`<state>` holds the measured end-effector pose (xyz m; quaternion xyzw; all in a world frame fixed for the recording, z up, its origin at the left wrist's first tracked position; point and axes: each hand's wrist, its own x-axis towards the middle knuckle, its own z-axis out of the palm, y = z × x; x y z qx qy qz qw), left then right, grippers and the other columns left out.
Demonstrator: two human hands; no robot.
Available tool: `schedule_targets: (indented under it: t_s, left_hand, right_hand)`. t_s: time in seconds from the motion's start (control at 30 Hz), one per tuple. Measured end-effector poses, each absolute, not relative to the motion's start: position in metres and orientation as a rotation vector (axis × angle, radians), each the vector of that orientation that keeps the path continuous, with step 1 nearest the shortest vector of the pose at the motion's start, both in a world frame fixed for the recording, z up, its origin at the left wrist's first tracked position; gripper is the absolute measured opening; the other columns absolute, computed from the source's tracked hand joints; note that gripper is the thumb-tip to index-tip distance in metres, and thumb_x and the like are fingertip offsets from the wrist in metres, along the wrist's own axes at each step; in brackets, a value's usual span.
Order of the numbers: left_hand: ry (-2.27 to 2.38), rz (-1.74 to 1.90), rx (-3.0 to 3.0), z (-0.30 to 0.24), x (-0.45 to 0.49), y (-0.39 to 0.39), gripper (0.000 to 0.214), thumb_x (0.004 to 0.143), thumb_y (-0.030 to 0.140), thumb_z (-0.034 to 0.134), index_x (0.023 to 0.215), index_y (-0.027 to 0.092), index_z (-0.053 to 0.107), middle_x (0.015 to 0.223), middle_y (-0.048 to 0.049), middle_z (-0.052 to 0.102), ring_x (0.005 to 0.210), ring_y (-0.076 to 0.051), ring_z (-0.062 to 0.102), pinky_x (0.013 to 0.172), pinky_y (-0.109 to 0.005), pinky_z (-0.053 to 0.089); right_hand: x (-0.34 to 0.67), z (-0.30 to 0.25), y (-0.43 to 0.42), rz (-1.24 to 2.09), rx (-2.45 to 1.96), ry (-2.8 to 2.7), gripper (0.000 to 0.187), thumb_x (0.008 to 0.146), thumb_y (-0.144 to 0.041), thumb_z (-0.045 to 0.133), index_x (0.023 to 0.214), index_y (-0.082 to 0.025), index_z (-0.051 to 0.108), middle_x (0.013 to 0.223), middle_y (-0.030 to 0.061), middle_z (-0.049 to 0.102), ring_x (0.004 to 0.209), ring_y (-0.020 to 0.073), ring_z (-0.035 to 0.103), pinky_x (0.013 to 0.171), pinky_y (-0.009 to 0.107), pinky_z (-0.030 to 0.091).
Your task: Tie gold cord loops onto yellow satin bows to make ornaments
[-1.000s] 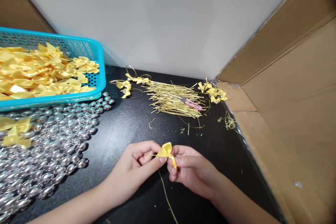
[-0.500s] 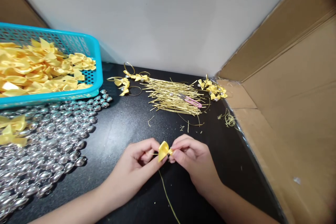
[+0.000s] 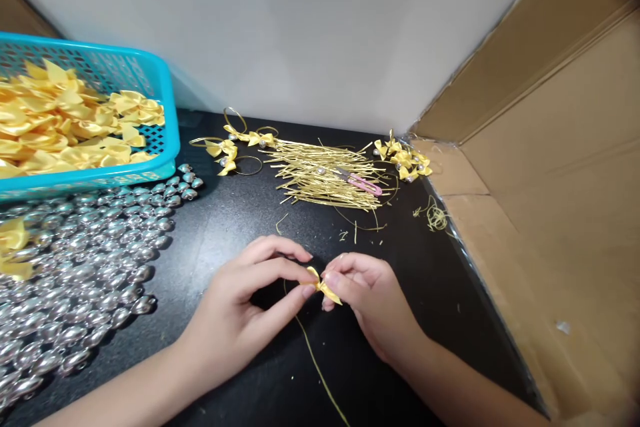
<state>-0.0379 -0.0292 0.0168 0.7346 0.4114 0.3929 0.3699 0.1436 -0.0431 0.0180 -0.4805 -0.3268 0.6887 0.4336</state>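
Observation:
A small yellow satin ribbon bow (image 3: 330,293) is held between my two hands above the black table. My left hand (image 3: 245,303) pinches one side of it between thumb and fingertips. On the other side, my right hand (image 3: 367,287) grips it with thumb and forefinger. Fingertips hide much of the bow's middle. A thin gold cord (image 3: 316,363) trails from near the left fingers toward the front edge of the view; where its upper end is fastened, I cannot make out.
A turquoise basket (image 3: 173,113) of yellow bows stands at the left, behind many silver beads (image 3: 75,333). Gold twist ties (image 3: 320,177) lie at the back under pink-handled snips (image 3: 365,184). Finished-looking bows with beads (image 3: 407,161) sit near the cardboard wall (image 3: 560,120), beside tangled thread (image 3: 437,215).
The bow has turned in my fingers, its tail now pointing down to the right. My left fingers have lifted and spread over it. The view has shifted slightly.

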Motion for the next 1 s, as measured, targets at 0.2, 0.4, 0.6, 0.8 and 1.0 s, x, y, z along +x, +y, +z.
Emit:
schedule_targets:
  t_s: [0.2,0.4,0.6,0.8,1.0]
  left_hand:
    - [0.969,0.844,1.587,0.019,-0.035,-0.030,0.013,0.090,0.018,0.057,0.081,0.021,0.067,0.083,-0.0014,0.072,0.077,-0.016,0.066,0.071,-0.026,0.050]
    - [0.990,0.842,1.438,0.016,-0.034,-0.039,0.014,0.091,0.024,0.057,0.080,0.020,0.063,0.075,-0.0003,0.070,0.070,-0.015,0.065,0.065,-0.023,0.049]
    - [0.989,0.869,1.403,0.015,-0.034,-0.043,0.014,0.092,0.024,0.056,0.079,0.022,0.061,0.073,0.0018,0.067,0.067,-0.013,0.062,0.062,-0.020,0.048]
    - [1.003,0.910,1.516,0.015,-0.033,-0.043,0.014,0.091,0.017,0.056,0.079,0.023,0.060,0.069,0.0047,0.065,0.062,-0.010,0.061,0.058,-0.017,0.046]
    - [0.998,0.969,1.708,0.016,-0.034,-0.042,0.017,0.088,0.008,0.056,0.082,0.024,0.059,0.069,0.0065,0.067,0.060,-0.008,0.061,0.058,-0.016,0.045]
  right_hand:
    - [0.142,0.026,-0.041,1.865,-1.157,-0.657,0.024,0.066,-0.032,0.080,0.064,-0.014,0.064,0.055,-0.0034,0.059,0.049,0.0079,0.052,0.053,0.023,0.043]
    - [0.141,0.027,-0.042,1.960,-1.084,-0.561,0.027,0.066,-0.033,0.081,0.064,-0.014,0.061,0.051,-0.0050,0.055,0.046,0.0057,0.046,0.052,0.021,0.037]
    - [0.141,0.024,-0.044,2.019,-1.040,-0.570,0.029,0.069,-0.034,0.080,0.067,-0.013,0.059,0.053,-0.0047,0.054,0.047,0.0053,0.046,0.053,0.021,0.034]
    - [0.140,0.023,-0.044,1.997,-1.029,-0.635,0.029,0.071,-0.035,0.078,0.069,-0.013,0.059,0.055,-0.0050,0.053,0.047,0.0055,0.046,0.053,0.022,0.033]
    - [0.138,0.020,-0.045,1.968,-1.046,-0.665,0.029,0.074,-0.037,0.076,0.069,-0.015,0.057,0.055,-0.0055,0.053,0.048,0.0056,0.046,0.054,0.023,0.032]
